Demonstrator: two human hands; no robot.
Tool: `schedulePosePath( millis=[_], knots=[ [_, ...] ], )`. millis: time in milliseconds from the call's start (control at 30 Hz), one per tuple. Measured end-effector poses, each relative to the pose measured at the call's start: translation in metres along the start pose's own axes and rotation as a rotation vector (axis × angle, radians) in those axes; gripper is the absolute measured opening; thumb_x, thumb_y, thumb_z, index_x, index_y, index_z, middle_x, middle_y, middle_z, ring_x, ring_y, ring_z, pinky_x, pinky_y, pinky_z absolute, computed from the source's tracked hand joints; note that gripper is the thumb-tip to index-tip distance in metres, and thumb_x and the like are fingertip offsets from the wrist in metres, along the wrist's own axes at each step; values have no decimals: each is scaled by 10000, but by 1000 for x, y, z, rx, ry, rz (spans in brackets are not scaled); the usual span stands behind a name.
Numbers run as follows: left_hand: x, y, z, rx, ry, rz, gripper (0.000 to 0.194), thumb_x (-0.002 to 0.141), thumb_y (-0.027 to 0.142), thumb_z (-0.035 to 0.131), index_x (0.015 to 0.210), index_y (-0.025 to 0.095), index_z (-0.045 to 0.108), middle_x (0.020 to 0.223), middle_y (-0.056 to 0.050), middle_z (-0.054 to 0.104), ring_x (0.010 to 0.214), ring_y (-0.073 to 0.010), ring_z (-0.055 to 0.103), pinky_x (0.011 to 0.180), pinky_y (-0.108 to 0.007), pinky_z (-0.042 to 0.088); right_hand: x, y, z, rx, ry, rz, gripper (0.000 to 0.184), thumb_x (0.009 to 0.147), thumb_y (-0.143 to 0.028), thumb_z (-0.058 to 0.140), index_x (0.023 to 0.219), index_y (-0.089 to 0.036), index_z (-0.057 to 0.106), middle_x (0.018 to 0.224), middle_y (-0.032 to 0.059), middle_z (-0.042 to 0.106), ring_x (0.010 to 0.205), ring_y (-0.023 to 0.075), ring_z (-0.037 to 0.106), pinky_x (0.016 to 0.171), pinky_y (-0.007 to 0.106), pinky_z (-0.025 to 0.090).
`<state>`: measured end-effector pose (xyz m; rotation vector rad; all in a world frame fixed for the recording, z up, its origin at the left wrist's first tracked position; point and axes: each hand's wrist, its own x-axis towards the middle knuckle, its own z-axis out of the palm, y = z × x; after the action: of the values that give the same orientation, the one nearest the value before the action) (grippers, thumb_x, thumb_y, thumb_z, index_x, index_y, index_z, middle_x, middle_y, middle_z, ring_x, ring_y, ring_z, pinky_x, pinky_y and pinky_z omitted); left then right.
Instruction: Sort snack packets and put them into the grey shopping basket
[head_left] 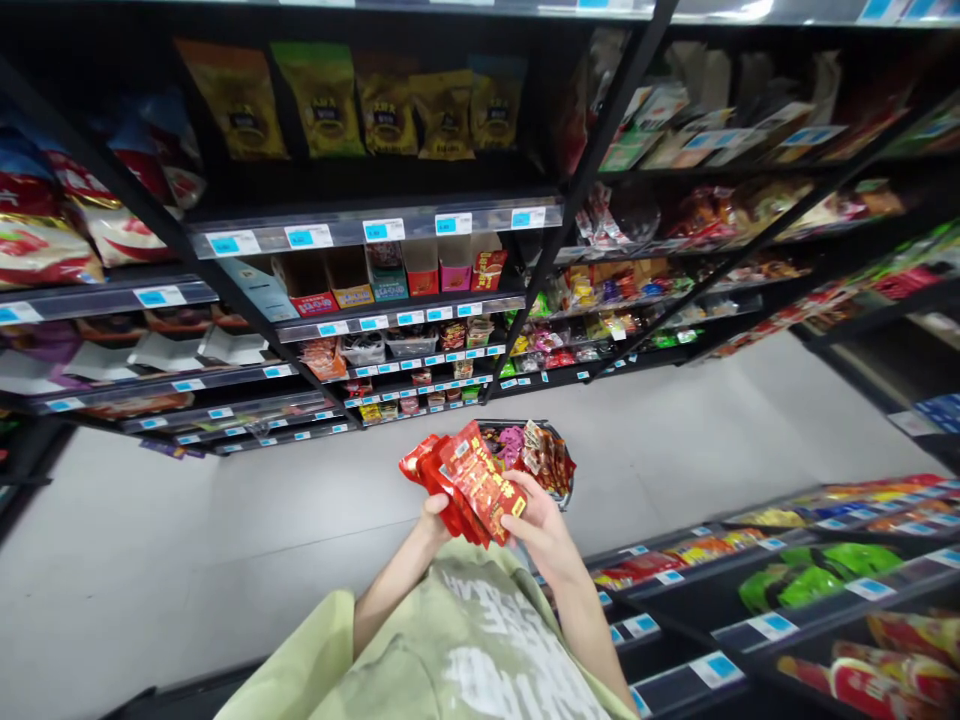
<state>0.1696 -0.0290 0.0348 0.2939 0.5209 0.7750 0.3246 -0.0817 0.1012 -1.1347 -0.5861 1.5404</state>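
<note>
At the centre of the frame, the left hand (435, 512) closes round red packets (450, 490), supporting the fanned stack; the right hand (541, 528) pinches the front one's edge, seemingly keeping its face readable, beside a filled basket (568, 487).

Red packets (480, 485) — glossy, yellow lettering | fanned, tilted | in both hands (541, 525)

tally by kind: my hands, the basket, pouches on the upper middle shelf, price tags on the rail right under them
left hand and right hand: 2
basket: 1
pouches: 5
price tags: 5
total: 13
</note>
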Motion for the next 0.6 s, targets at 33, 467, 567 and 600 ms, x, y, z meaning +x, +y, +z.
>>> schedulePosePath(
  millis=[33, 467, 567, 600],
  knots=[
    [-1, 0, 1, 16, 4, 15, 567, 555, 592, 736, 935, 180, 651, 1104, -70, 707, 1237, -350, 553, 975, -381, 480, 0, 1, 1, -18, -10, -11, 571, 646, -309, 826, 1166, -246, 600, 854, 14, 711, 539, 140, 580, 436, 235, 420],
    [3, -1, -20, -12, -60, 153, 522, 605, 420, 789, 1026, 137, 669, 968, -52, 766, 1193, -340, 595, 1035, -398, 453, 0, 4, -3, -389, -101, -188, 785, 584, -177, 874, 1308, -265, 583, 1343, 97, 565, 1221, 317, 566, 938, 398, 532],
    [7, -2, -29, -79, -54, 169, 507, 591, 366, 814, 1033, 155, 683, 916, -28, 775, 1080, -299, 660, 990, -370, 490, 3, 10, -4, -373, -108, -196, 723, 657, -228, 844, 1325, -263, 569, 1361, 104, 570, 1225, 305, 572, 954, 401, 525],
    [8, -2, -31, -106, -50, 165, 492, 591, 351, 815, 1028, 161, 690, 920, -23, 777, 1035, -287, 678, 966, -358, 502, 4, 12, -6, -332, -124, -189, 713, 671, -249, 841, 1327, -260, 563, 1360, 106, 578, 1220, 300, 580, 968, 406, 519]
  ],
)
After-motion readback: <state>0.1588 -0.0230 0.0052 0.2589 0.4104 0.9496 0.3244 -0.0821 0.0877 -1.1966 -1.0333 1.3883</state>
